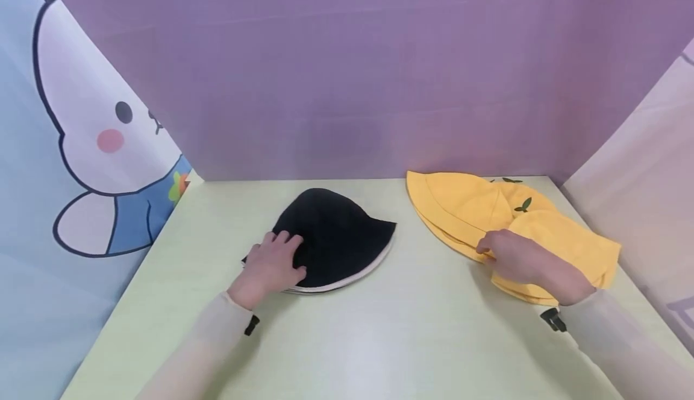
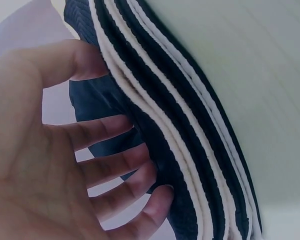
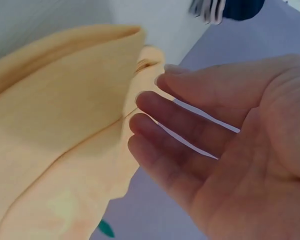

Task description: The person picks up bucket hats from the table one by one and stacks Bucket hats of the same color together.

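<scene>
A stack of black bucket hats [image 1: 336, 237] with pale-edged brims lies folded flat at the middle of the table. My left hand [image 1: 271, 264] rests on its left end, fingers spread over the dark cloth. In the left wrist view the thumb and fingertips of the left hand [image 2: 85, 150] touch the outermost hat, above the layered brims [image 2: 170, 100]. At the right lie yellow bucket hats [image 1: 455, 201] with small green leaf decorations. My right hand [image 1: 517, 258] is at their near edge. In the right wrist view the right hand's loosely bent fingers [image 3: 160, 150] are beside the yellow cloth [image 3: 65, 125].
The pale table [image 1: 358, 352] bears both groups of hats. Behind it hangs a purple cloth [image 1: 347, 75]. A blue cloth with a cartoon rabbit [image 1: 108, 147] hangs on the left, and a pale cloth [image 1: 650, 189] on the right.
</scene>
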Tool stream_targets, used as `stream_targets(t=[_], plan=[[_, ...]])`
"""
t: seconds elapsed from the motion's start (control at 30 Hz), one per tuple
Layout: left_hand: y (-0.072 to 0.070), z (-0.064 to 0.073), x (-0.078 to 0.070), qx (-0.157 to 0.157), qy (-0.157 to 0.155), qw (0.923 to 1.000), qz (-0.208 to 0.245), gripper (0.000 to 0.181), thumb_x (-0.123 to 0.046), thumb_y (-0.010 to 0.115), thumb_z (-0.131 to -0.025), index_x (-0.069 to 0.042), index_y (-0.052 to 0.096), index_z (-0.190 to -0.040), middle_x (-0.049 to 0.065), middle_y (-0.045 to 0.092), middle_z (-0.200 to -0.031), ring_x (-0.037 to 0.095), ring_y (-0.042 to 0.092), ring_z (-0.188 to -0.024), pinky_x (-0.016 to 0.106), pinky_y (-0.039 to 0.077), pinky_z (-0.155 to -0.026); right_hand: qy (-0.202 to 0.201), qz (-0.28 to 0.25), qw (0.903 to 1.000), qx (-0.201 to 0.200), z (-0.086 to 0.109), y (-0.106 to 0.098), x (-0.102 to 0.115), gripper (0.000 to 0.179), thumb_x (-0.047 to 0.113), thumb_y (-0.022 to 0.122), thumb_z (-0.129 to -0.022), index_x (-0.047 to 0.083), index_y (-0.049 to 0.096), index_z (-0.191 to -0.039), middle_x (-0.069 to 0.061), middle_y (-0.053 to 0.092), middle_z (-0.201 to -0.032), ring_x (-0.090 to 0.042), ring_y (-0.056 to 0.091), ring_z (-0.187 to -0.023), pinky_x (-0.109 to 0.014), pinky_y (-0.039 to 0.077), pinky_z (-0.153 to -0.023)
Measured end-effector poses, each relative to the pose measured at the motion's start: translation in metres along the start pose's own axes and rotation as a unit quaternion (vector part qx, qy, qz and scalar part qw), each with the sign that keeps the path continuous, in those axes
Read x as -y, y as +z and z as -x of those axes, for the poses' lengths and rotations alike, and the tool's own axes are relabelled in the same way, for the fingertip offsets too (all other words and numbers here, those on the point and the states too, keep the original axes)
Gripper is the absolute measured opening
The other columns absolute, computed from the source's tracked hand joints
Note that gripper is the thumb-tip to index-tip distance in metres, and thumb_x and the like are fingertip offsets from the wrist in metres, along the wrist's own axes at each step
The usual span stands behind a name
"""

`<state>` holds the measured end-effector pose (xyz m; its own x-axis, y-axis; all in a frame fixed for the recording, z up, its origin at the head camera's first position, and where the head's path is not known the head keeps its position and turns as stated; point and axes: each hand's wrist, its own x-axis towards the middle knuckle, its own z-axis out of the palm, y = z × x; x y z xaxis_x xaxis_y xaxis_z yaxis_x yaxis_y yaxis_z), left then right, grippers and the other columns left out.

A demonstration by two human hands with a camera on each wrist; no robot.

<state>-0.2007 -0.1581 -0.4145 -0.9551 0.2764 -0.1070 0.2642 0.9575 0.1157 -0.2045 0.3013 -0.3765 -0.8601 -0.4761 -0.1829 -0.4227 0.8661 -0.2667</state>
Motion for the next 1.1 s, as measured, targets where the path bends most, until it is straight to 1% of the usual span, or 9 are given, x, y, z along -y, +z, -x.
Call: stream_targets(t=[0.07, 0.17, 0.2, 0.3, 0.37, 0.57, 0.7, 0.9, 1.1], plan=[[-0.002, 0.002, 0.012, -0.002, -0.013, 0.9999, 0.007, 0.062, -0.035, 0.067, -0.09, -0.006, 0.052, -0.144, 0.019, 0.053, -0.138, 0.045, 0.046, -0.123, 0.064, 0.045, -0.09, -0.009, 0.002, 0.9999, 0.005, 0.002, 0.002, -0.004, 0.019, -0.006, 0.065, -0.087, 0.004, 0.073, -0.1, -0.006, 0.069, -0.098, -0.029, 0.064, -0.092, -0.048, 0.053, -0.081], [-0.005, 0.003, 0.029, 0.001, -0.035, 0.9993, 0.016, 0.064, -0.034, 0.067, -0.091, -0.004, 0.05, -0.145, 0.022, 0.05, -0.141, 0.048, 0.044, -0.125, 0.067, 0.044, -0.09, -0.021, 0.007, 0.9997, 0.012, 0.005, 0.005, -0.009, 0.025, -0.011, 0.063, -0.084, 0.01, 0.073, -0.095, 0.0, 0.064, -0.093, -0.022, 0.056, -0.086, -0.043, 0.05, -0.078], [-0.006, 0.003, 0.034, 0.002, -0.042, 0.9989, 0.018, 0.065, -0.034, 0.067, -0.091, -0.004, 0.049, -0.145, 0.022, 0.049, -0.142, 0.048, 0.043, -0.126, 0.068, 0.043, -0.091, -0.021, 0.008, 0.9996, 0.015, 0.005, 0.006, -0.01, 0.028, -0.012, 0.063, -0.083, 0.011, 0.073, -0.094, 0.002, 0.062, -0.092, -0.021, 0.054, -0.086, -0.043, 0.049, -0.078], [-0.007, 0.004, 0.047, 0.005, -0.062, 0.9978, 0.021, 0.067, -0.035, 0.066, -0.091, -0.002, 0.047, -0.147, 0.024, 0.047, -0.143, 0.05, 0.041, -0.126, 0.07, 0.042, -0.092, -0.024, 0.023, 0.9993, 0.017, 0.007, 0.008, -0.008, 0.032, -0.014, 0.064, -0.08, 0.012, 0.074, -0.097, 0.002, 0.064, -0.095, -0.023, 0.055, -0.09, -0.046, 0.049, -0.082], [-0.007, 0.004, 0.056, 0.005, -0.073, 0.9971, 0.021, 0.068, -0.035, 0.066, -0.091, -0.001, 0.046, -0.146, 0.026, 0.047, -0.142, 0.051, 0.042, -0.125, 0.07, 0.043, -0.091, -0.019, 0.028, 0.9992, 0.02, 0.007, 0.009, -0.005, 0.035, -0.015, 0.062, -0.08, 0.014, 0.075, -0.096, 0.004, 0.063, -0.093, -0.022, 0.055, -0.09, -0.045, 0.049, -0.082], [-0.011, 0.006, 0.083, 0.011, -0.114, 0.993, 0.029, 0.071, -0.036, 0.065, -0.091, 0.003, 0.043, -0.145, 0.032, 0.043, -0.143, 0.056, 0.038, -0.124, 0.073, 0.042, -0.089, -0.014, 0.062, 0.9976, 0.029, 0.009, 0.013, -0.001, 0.042, -0.019, 0.057, -0.076, 0.022, 0.065, -0.079, 0.006, 0.05, -0.082, -0.02, 0.044, -0.082, -0.036, 0.041, -0.071], [-0.015, 0.006, 0.103, 0.02, -0.144, 0.9884, 0.042, 0.075, -0.038, 0.063, -0.092, 0.006, 0.038, -0.148, 0.035, 0.037, -0.145, 0.06, 0.033, -0.126, 0.074, 0.039, -0.092, -0.026, 0.104, 0.9941, 0.016, 0.011, 0.016, -0.003, 0.042, -0.017, 0.061, -0.074, 0.025, 0.059, -0.072, 0.006, 0.047, -0.081, -0.022, 0.043, -0.081, -0.034, 0.039, -0.067], [-0.024, 0.011, 0.13, 0.032, -0.184, 0.98, 0.07, 0.08, -0.04, 0.062, -0.093, 0.011, 0.032, -0.148, 0.04, 0.029, -0.146, 0.065, 0.027, -0.126, 0.078, 0.034, -0.094, -0.046, 0.124, 0.9912, -0.012, 0.013, 0.021, -0.005, 0.044, -0.018, 0.063, -0.073, 0.026, 0.055, -0.068, 0.007, 0.044, -0.077, -0.021, 0.042, -0.079, -0.031, 0.037, -0.063], [-0.025, 0.019, 0.14, 0.028, -0.218, 0.9727, 0.076, 0.083, -0.041, 0.06, -0.094, 0.014, 0.028, -0.148, 0.044, 0.025, -0.145, 0.065, 0.023, -0.127, 0.08, 0.031, -0.095, -0.043, 0.156, 0.9864, -0.03, 0.012, 0.016, -0.009, 0.039, -0.012, 0.065, -0.073, 0.025, 0.055, -0.066, 0.006, 0.044, -0.075, -0.021, 0.04, -0.076, -0.032, 0.037, -0.062]])
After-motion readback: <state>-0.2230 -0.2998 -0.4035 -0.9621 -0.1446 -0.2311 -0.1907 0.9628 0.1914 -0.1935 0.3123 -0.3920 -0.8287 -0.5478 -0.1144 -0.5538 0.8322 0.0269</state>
